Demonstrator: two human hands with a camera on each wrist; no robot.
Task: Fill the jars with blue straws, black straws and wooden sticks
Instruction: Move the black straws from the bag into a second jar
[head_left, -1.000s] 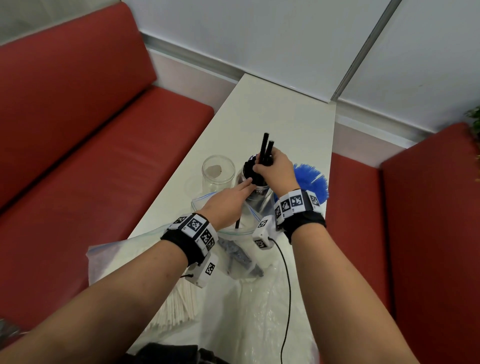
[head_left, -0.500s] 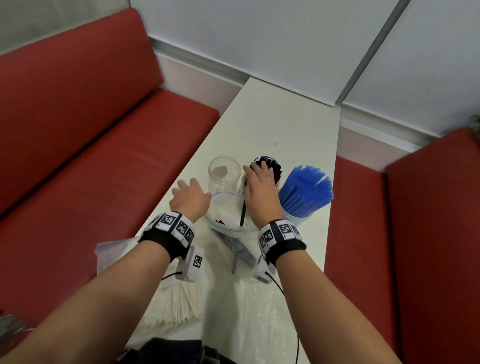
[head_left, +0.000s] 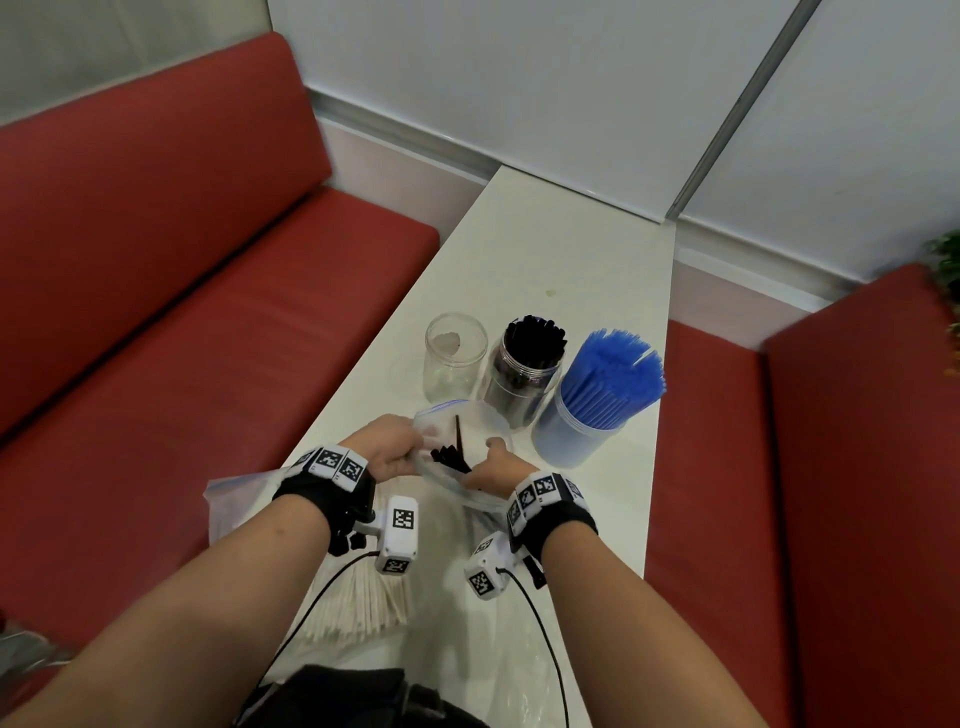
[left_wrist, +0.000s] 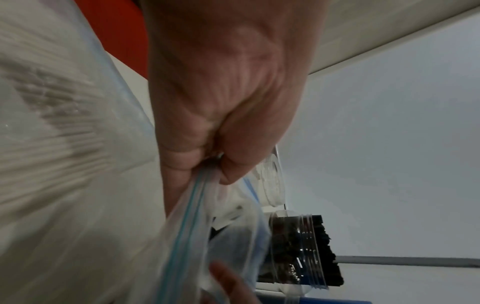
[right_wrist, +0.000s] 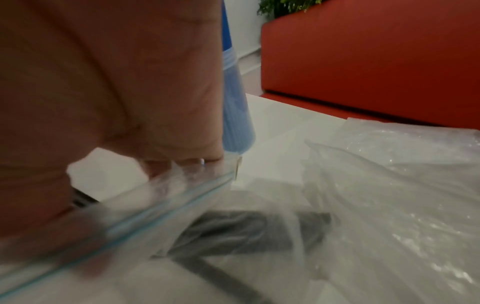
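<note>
Three jars stand in a row on the white table (head_left: 540, 249): an empty clear jar (head_left: 456, 353), a jar packed with black straws (head_left: 527, 369) and a jar of blue straws (head_left: 597, 400). Just in front of them I hold a clear zip bag (head_left: 457, 431) with its mouth spread open. A few black straws (head_left: 449, 457) lie inside it. My left hand (head_left: 387, 447) pinches the bag's zip edge (left_wrist: 192, 205) on the left. My right hand (head_left: 491, 467) grips the rim on the right, its fingers (right_wrist: 182, 164) curled over the zip strip (right_wrist: 155, 205). Wooden sticks (head_left: 358, 603) lie in a second bag under my left wrist.
An empty crumpled plastic bag (head_left: 498, 665) lies on the table near its front edge, also in the right wrist view (right_wrist: 389, 185). Red benches (head_left: 208, 291) flank the narrow table on both sides. A white wall closes the far end.
My right hand has left the top of the black-straw jar and come back to the zip bag. Both hands now hold the bag's mouth open in front of the jars.
</note>
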